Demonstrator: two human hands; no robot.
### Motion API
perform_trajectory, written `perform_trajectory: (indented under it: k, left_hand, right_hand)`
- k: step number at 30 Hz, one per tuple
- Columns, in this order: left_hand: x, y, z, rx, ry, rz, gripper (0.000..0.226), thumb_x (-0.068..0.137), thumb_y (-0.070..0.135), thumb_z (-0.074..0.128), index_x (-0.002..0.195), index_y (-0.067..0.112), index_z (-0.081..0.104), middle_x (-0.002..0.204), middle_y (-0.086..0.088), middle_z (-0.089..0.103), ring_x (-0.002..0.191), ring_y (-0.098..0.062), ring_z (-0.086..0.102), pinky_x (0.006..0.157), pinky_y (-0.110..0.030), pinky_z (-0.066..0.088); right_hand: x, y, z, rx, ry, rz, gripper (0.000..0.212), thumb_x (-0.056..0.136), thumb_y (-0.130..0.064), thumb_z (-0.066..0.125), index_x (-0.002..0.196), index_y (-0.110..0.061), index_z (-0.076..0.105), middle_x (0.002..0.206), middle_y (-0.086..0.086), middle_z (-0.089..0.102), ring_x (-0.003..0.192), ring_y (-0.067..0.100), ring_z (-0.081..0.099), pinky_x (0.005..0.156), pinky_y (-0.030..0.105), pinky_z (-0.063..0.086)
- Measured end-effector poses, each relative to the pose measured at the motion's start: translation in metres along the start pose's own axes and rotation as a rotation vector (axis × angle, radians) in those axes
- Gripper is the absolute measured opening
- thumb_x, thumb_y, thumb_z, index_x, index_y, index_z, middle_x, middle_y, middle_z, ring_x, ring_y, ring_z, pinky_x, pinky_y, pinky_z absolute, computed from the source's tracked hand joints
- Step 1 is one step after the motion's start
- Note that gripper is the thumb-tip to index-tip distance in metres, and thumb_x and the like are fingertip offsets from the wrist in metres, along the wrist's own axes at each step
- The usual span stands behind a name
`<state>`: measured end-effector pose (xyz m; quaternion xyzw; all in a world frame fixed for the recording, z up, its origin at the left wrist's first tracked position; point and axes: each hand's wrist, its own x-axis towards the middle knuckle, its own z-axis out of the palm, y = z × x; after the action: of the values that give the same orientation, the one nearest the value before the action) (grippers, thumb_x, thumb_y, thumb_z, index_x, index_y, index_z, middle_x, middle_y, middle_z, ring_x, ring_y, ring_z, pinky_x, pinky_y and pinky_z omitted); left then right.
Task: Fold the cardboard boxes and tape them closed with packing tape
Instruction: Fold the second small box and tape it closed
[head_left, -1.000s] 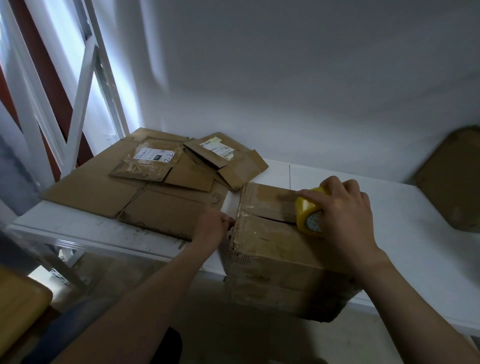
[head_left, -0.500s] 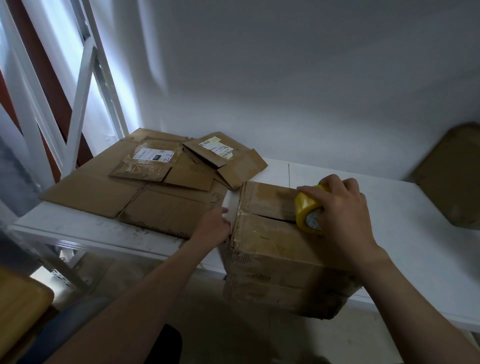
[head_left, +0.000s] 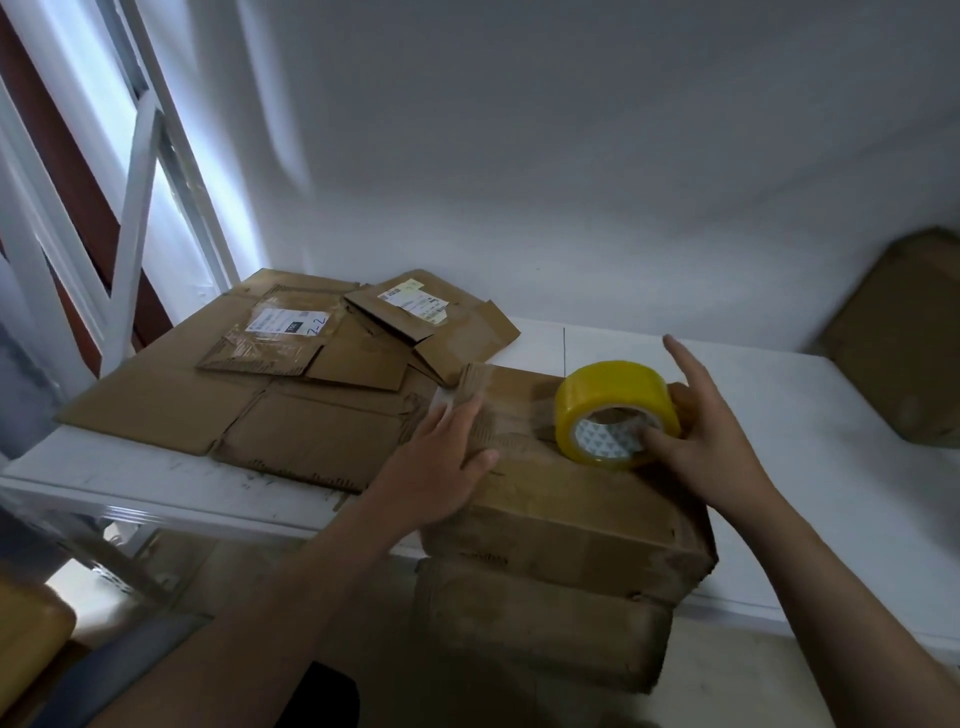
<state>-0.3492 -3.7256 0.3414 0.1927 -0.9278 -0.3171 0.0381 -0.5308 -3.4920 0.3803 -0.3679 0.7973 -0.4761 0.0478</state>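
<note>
At the front edge of the surface (head_left: 810, 415), overhanging it, the cardboard box (head_left: 566, 499) is set closed, with the tape roll (head_left: 613, 395) stood on edge on its top. The roll is held lightly by the right hand (head_left: 711, 441): thumb on the core, other fingers behind the rim, forefinger straight and clear. The left hand (head_left: 441, 457) is pressed flat on the top's left end. The strip should be kept taut and centred on the seam while smoothed down, and the overhanging box steadied lest it tip. Flattened cardboard (head_left: 171, 405) is spread over the surface's left end, clear of the work; another box (head_left: 898, 338) is leant at the far right corner.
</note>
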Motion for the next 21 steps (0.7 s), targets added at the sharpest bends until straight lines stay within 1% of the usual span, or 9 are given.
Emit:
perform_trajectory:
  k: [3,4,6,8,13,14,17,19,21]
  left_hand:
    - [0.015,-0.011,-0.008,0.09,-0.038,0.057,0.061,0.107,0.046,0.033,0.16,0.039,0.003,0.169,0.018,0.003,0.157,-0.014,0.001,0.122,-0.058,0.022]
    - [0.019,-0.013,-0.009,0.117,-0.051,0.061,0.061,0.108,0.047,0.031,0.161,0.039,0.002,0.168,0.019,0.0,0.157,-0.014,-0.001,0.123,-0.057,0.021]
    - [0.021,-0.013,-0.01,0.167,-0.069,0.055,0.063,0.107,0.05,0.028,0.161,0.036,-0.002,0.167,0.02,-0.008,0.156,-0.013,-0.006,0.125,-0.054,0.017]
    - [0.021,-0.011,-0.009,0.203,-0.09,0.035,0.067,0.107,0.053,0.026,0.162,0.032,-0.006,0.166,0.02,-0.015,0.156,-0.012,-0.01,0.127,-0.05,0.013]
    - [0.021,-0.006,-0.009,0.256,-0.118,0.0,0.077,0.103,0.062,0.026,0.162,0.028,-0.009,0.166,0.016,-0.02,0.155,-0.011,-0.013,0.127,-0.048,0.01]
    - [0.021,-0.006,-0.01,0.265,-0.123,-0.008,0.078,0.102,0.063,0.026,0.162,0.027,-0.009,0.165,0.017,-0.021,0.155,-0.011,-0.014,0.127,-0.049,0.011]
    - [0.021,-0.004,-0.011,0.285,-0.135,-0.029,0.08,0.101,0.065,0.026,0.162,0.026,-0.009,0.165,0.016,-0.023,0.155,-0.012,-0.014,0.126,-0.051,0.011]
    - [0.02,-0.002,-0.011,0.316,-0.132,-0.029,0.081,0.101,0.066,0.025,0.162,0.026,-0.01,0.165,0.015,-0.023,0.155,-0.013,-0.015,0.126,-0.052,0.012]
    - [0.021,0.0,-0.009,0.361,-0.13,-0.036,0.081,0.1,0.067,0.023,0.162,0.026,-0.01,0.165,0.015,-0.024,0.155,-0.015,-0.016,0.126,-0.052,0.01]
  right_hand:
    - [0.002,-0.002,0.002,0.06,0.037,-0.091,0.082,0.088,-0.008,0.076,0.146,-0.049,0.035,0.12,-0.019,0.055,0.102,-0.017,0.056,0.075,0.004,0.048]
    - [0.003,-0.003,0.002,0.062,0.047,-0.125,0.078,0.088,-0.007,0.076,0.142,-0.051,0.039,0.126,-0.024,0.054,0.107,-0.017,0.055,0.077,0.004,0.048]
    - [0.006,0.0,0.0,0.06,0.034,-0.169,0.073,0.09,-0.003,0.073,0.138,-0.052,0.047,0.131,-0.023,0.056,0.117,-0.003,0.056,0.086,0.013,0.053]
    - [0.008,0.006,-0.003,0.042,-0.003,-0.205,0.073,0.089,0.007,0.067,0.137,-0.046,0.053,0.124,-0.011,0.06,0.116,0.008,0.057,0.089,0.022,0.055]
    - [0.013,0.005,-0.009,-0.134,-0.065,-0.342,0.078,0.081,0.016,0.064,0.134,-0.041,0.059,0.106,-0.005,0.051,0.103,0.005,0.052,0.08,0.01,0.042]
    - [0.015,0.005,-0.014,-0.158,-0.069,-0.354,0.079,0.08,0.015,0.063,0.133,-0.043,0.061,0.104,-0.004,0.05,0.1,0.008,0.052,0.08,0.013,0.042]
    - [0.017,0.01,-0.035,-0.362,-0.011,-0.388,0.077,0.076,0.007,0.061,0.127,-0.051,0.061,0.103,-0.004,0.049,0.097,0.022,0.052,0.078,0.036,0.048]
    - [0.015,0.016,-0.044,-0.458,0.005,-0.382,0.079,0.075,0.009,0.064,0.125,-0.052,0.061,0.1,-0.005,0.046,0.096,0.024,0.049,0.074,0.043,0.049]
    - [0.011,0.019,-0.047,-0.447,-0.013,-0.363,0.08,0.075,0.012,0.064,0.124,-0.052,0.063,0.099,-0.006,0.045,0.096,0.022,0.047,0.075,0.043,0.048]
